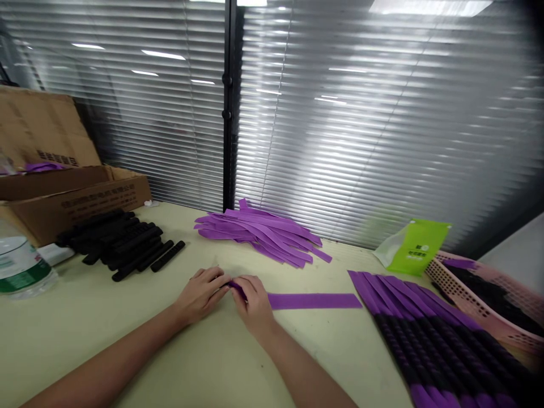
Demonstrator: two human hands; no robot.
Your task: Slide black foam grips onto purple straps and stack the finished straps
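A flat purple strip (pixel 314 301) lies across the table and runs leftward under my right hand (pixel 255 306). The fingers of this hand are curled and closed on the strip's left end, which looks dark and bent up between my two hands. My left hand (pixel 204 296) is closed too, its fingertips pinched at that same end and touching the right fingers. Whether a black piece is also inside the grip is hidden by the fingers.
Black tubes (pixel 123 241) are piled at the left, before a cardboard box (pixel 102 192) and a plastic bottle (pixel 25 272). Loose purple strips (pixel 259 229) lie behind my hands. Rightward are black-wrapped purple strips (pixel 429 334), a green pouch (pixel 419 249) and a pink basket (pixel 467 306).
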